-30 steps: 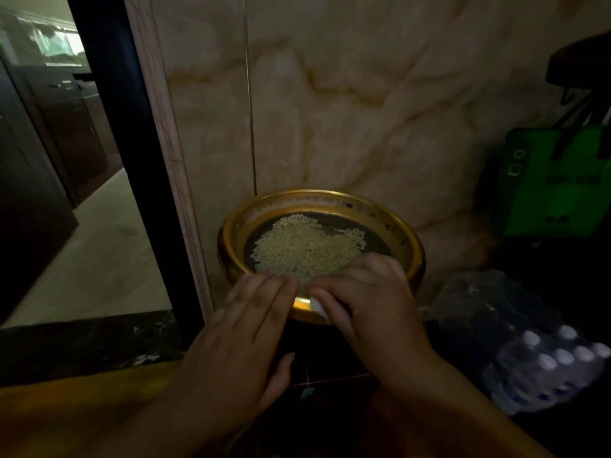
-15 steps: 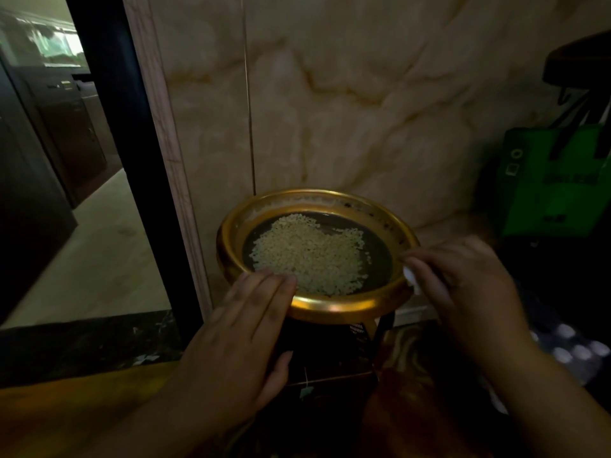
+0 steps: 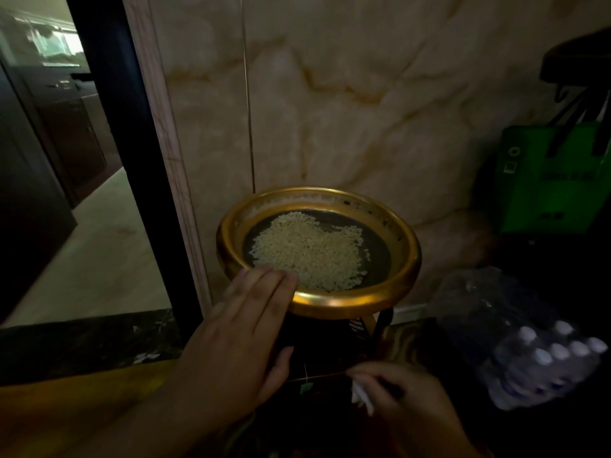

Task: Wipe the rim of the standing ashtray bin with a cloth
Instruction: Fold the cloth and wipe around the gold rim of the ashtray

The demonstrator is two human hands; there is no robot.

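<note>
The standing ashtray bin has a gold rim (image 3: 350,300) around a dark tray filled with pale pebbles (image 3: 310,252). It stands on a dark body against a marble wall. My left hand (image 3: 244,332) lies flat with its fingers stretched over the near-left part of the rim. My right hand (image 3: 406,401) is low at the bottom right, well below the rim, pinching a small white cloth (image 3: 360,396) that sticks out of its fingers.
A marble wall (image 3: 363,110) rises right behind the bin. A shrink-wrapped pack of water bottles (image 3: 529,345) lies on the floor to the right, and a green bag (image 3: 555,180) stands behind it. A dark door frame (image 3: 132,160) and a corridor are on the left.
My right hand with the cloth slid along the near rim to its right side, then dropped down away from the rim. My left hand stayed on the near-left rim.
</note>
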